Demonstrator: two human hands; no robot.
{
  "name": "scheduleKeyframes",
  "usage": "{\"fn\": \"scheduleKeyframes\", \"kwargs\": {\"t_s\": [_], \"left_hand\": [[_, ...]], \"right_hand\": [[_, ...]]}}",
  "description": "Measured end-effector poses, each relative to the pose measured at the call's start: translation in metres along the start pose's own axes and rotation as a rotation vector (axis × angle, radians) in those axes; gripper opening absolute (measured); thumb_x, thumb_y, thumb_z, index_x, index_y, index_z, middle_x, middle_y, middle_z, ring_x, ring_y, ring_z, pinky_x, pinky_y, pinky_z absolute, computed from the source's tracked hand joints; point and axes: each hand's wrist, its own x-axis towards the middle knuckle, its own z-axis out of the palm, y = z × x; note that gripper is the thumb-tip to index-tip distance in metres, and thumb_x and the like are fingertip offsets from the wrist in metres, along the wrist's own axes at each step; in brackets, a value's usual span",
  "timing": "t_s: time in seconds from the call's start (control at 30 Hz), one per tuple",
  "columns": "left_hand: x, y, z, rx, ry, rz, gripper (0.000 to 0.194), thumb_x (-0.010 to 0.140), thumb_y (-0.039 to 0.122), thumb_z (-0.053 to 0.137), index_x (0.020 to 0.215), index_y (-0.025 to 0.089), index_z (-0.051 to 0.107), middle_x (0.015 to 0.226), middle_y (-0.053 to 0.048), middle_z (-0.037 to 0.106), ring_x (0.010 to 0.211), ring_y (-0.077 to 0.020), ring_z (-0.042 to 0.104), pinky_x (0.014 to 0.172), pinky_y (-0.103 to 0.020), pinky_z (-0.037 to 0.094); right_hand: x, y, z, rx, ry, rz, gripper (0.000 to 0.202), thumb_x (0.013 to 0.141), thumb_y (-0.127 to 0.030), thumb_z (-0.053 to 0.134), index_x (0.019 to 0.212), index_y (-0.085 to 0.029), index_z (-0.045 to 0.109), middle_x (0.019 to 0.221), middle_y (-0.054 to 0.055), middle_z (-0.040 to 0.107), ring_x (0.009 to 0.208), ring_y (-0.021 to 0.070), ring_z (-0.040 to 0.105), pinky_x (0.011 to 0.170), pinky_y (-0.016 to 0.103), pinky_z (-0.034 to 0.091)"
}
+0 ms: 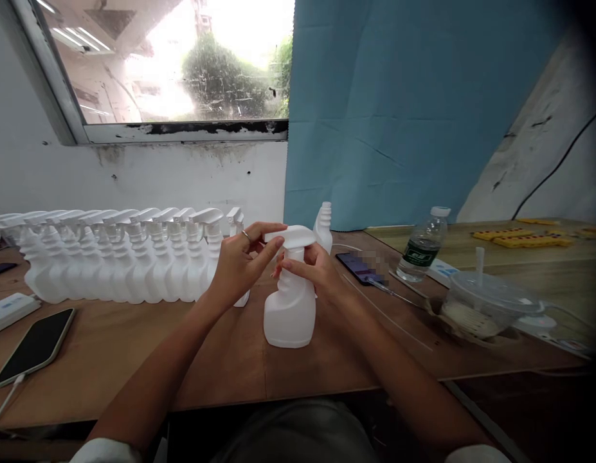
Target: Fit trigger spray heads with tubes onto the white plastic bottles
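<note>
A white spray bottle [288, 315] stands upright on the brown table in front of me, its trigger sprayer head [300, 236] sitting on the neck. My left hand [247, 257] pinches the nozzle end of that head between thumb and fingers. Around the neck and collar, my right hand [317, 267] is closed, thumb across the front. Part of the neck and the trigger is hidden by my fingers. Behind my right hand stands a bottle without a sprayer head [325, 225]. To the left runs a row of several white spray bottles [134, 263] with heads fitted.
A phone [33, 346] on a cable and a white power strip [11, 313] lie at the left. On the right are another phone [358, 267], a water bottle [423, 247], a lidded plastic bowl [490, 299] and yellow pieces [532, 239]. The table edge [230, 408] runs before me.
</note>
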Motion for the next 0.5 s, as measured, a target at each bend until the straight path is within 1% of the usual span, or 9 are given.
{"fn": "scheduleKeyframes", "kwargs": {"t_s": [0.1,0.13,0.23,0.3,0.37,0.43,0.5], "left_hand": [[0.0005,-0.0012,0.0007,-0.053,-0.014,-0.018,0.018,0.089,0.033,0.065,0.102,0.022,0.071,0.086,-0.001,0.072,0.065,-0.0097,0.061,0.059,-0.02,0.047],[0.0005,-0.0021,0.0008,-0.076,-0.018,-0.029,0.018,0.089,0.033,0.065,0.102,0.021,0.071,0.089,-0.002,0.072,0.066,-0.01,0.061,0.059,-0.02,0.048],[0.0004,-0.0055,0.0012,-0.138,-0.029,-0.066,0.02,0.089,0.034,0.064,0.103,0.021,0.071,0.091,-0.004,0.071,0.068,-0.0109,0.062,0.061,-0.022,0.049],[0.0002,-0.0076,0.0015,-0.15,-0.024,-0.069,0.02,0.089,0.034,0.065,0.104,0.021,0.071,0.092,-0.004,0.071,0.068,-0.0105,0.06,0.06,-0.021,0.048],[-0.0001,-0.0089,0.0019,-0.146,-0.018,-0.066,0.02,0.089,0.033,0.065,0.104,0.022,0.071,0.092,-0.004,0.07,0.066,-0.0096,0.058,0.058,-0.021,0.046],[-0.0004,-0.0092,0.0021,-0.155,-0.02,-0.071,0.02,0.089,0.034,0.065,0.104,0.022,0.071,0.091,-0.003,0.07,0.065,-0.0092,0.057,0.056,-0.021,0.044],[-0.0004,-0.009,0.0022,-0.175,-0.03,-0.078,0.02,0.09,0.034,0.064,0.105,0.022,0.071,0.091,-0.004,0.07,0.065,-0.0094,0.057,0.057,-0.021,0.045]], "right_hand": [[-0.0003,0.003,0.0033,0.107,-0.082,-0.014,0.042,0.075,-0.044,0.076,0.104,-0.02,0.056,0.078,0.003,0.067,0.064,0.0204,0.068,0.056,0.033,0.055],[-0.0007,0.0036,0.0046,0.114,-0.081,-0.012,0.041,0.076,-0.044,0.075,0.103,-0.019,0.056,0.076,0.004,0.067,0.062,0.02,0.067,0.054,0.033,0.054],[-0.0015,0.005,0.0072,0.084,-0.025,-0.019,0.044,0.075,-0.038,0.078,0.108,-0.021,0.054,0.071,0.001,0.066,0.057,0.0176,0.064,0.052,0.031,0.052],[-0.0015,0.0059,0.0076,0.121,-0.035,-0.034,0.045,0.076,-0.04,0.076,0.109,-0.022,0.052,0.072,0.0,0.065,0.057,0.0173,0.063,0.052,0.031,0.052],[-0.0013,0.0068,0.0075,0.18,-0.069,-0.04,0.041,0.078,-0.044,0.073,0.106,-0.021,0.052,0.074,0.001,0.065,0.06,0.0179,0.064,0.053,0.032,0.053],[-0.0012,0.0074,0.0074,0.165,-0.057,-0.036,0.04,0.078,-0.041,0.074,0.104,-0.021,0.052,0.074,0.001,0.065,0.059,0.0172,0.063,0.053,0.031,0.052],[-0.0015,0.0077,0.0073,0.134,-0.044,-0.043,0.042,0.078,-0.036,0.076,0.108,-0.022,0.05,0.072,0.0,0.065,0.056,0.016,0.062,0.052,0.029,0.051]]}}
